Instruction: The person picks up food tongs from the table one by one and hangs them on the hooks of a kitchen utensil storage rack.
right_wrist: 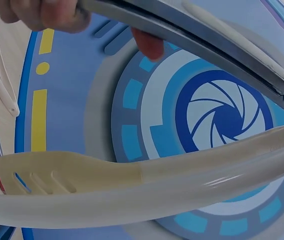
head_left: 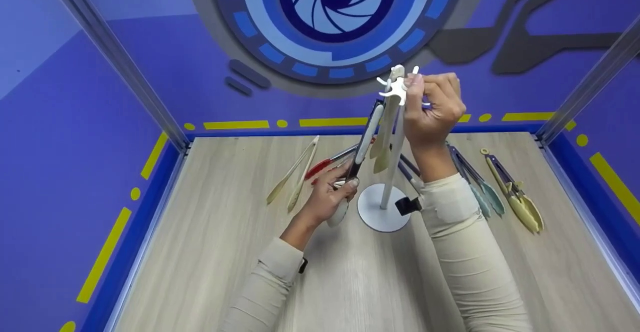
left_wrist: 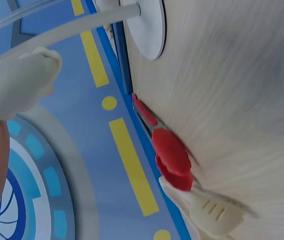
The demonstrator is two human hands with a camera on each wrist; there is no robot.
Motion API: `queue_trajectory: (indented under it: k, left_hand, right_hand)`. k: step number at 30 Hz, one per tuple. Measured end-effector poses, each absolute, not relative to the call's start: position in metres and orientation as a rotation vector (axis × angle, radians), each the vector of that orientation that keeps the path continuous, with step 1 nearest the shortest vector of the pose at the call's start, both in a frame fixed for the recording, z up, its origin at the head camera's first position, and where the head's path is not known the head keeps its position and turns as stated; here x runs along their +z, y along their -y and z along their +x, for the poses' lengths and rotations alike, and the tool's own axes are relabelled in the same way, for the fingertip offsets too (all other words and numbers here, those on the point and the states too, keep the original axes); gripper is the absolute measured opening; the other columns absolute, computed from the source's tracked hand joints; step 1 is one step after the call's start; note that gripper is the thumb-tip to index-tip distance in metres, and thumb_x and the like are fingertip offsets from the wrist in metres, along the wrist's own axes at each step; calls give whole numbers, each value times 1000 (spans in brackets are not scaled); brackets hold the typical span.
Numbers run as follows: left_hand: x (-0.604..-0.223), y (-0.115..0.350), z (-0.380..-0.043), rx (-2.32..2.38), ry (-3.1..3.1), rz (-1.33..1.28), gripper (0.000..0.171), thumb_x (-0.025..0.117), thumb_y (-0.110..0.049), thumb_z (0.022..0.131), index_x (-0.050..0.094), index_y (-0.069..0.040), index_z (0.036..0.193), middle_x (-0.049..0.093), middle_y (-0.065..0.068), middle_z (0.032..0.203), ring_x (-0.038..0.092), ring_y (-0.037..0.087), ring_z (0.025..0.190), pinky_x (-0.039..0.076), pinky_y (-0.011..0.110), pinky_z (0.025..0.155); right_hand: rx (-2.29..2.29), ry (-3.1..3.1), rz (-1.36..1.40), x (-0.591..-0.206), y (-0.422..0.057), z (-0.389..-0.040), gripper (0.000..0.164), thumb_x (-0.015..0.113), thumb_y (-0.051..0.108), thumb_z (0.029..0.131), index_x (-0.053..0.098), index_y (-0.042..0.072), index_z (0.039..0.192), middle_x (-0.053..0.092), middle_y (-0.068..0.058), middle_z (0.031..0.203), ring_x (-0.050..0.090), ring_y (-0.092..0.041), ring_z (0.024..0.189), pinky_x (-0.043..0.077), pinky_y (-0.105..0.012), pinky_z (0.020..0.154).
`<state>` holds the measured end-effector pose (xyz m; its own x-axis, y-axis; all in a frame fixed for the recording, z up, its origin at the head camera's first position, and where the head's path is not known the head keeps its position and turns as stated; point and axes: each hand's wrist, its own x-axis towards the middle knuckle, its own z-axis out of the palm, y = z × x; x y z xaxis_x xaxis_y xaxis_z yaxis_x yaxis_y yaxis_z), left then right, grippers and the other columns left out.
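Note:
My left hand (head_left: 330, 194) grips a pair of metal tongs (head_left: 369, 134) with pale grip strips, tilted up toward the stand's top. Their cream tip (left_wrist: 19, 82) shows below the hand in the left wrist view. A white stand (head_left: 398, 92) with a ring of curved hooks rises from a round base (head_left: 371, 217). High up, my right hand (head_left: 435, 102) pinches this hooked top between thumb and curled fingers. Beige tongs (right_wrist: 76, 172) with a slotted head hang from the stand, alongside its pole (right_wrist: 131, 210). The held tongs' upper end is close to the hooks.
Red-tipped tongs (left_wrist: 174, 155) and beige wooden-looking tongs (head_left: 295, 177) lie left of the stand. Teal-tipped tongs (head_left: 492, 199) and yellow tongs (head_left: 522, 207) lie to the right. Blue panels (head_left: 150, 72) with metal posts enclose the wooden table (head_left: 200, 272).

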<state>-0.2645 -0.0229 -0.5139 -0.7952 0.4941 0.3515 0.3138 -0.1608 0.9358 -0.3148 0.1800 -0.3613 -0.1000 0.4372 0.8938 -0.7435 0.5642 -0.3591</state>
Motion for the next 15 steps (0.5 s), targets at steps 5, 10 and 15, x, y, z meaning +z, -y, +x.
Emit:
queue_trajectory:
  k: [5, 10, 15]
  left_hand:
    - [-516, 23, -265, 2121, -1943, 922, 55, 56, 2, 105, 43, 7, 158, 55, -2, 86, 54, 9, 73, 50, 22, 69]
    - [-517, 24, -267, 2095, -2008, 892, 55, 58, -2, 106, 46, -1, 160, 56, 0, 90, 55, 10, 74, 51, 23, 69]
    - [-514, 26, -266, 2041, -2077, 829, 55, 60, -6, 107, 47, -7, 160, 63, 7, 98, 62, 10, 80, 57, 23, 76]
  right_hand:
    - [1025, 1397, 310, -360, -183, -312, 22, 66, 1, 90, 78, -4, 72, 74, -21, 72, 57, -26, 72, 41, -20, 82]
    - [1027, 1477, 334, -357, -188, -308, 22, 67, 6, 91, 80, -2, 75, 75, -20, 73, 56, -30, 73, 38, -20, 84]
    - [1022, 1559, 408, -352, -198, -302, 29, 62, 15, 91, 80, -3, 77, 75, -21, 75, 53, -35, 72, 35, -20, 82]
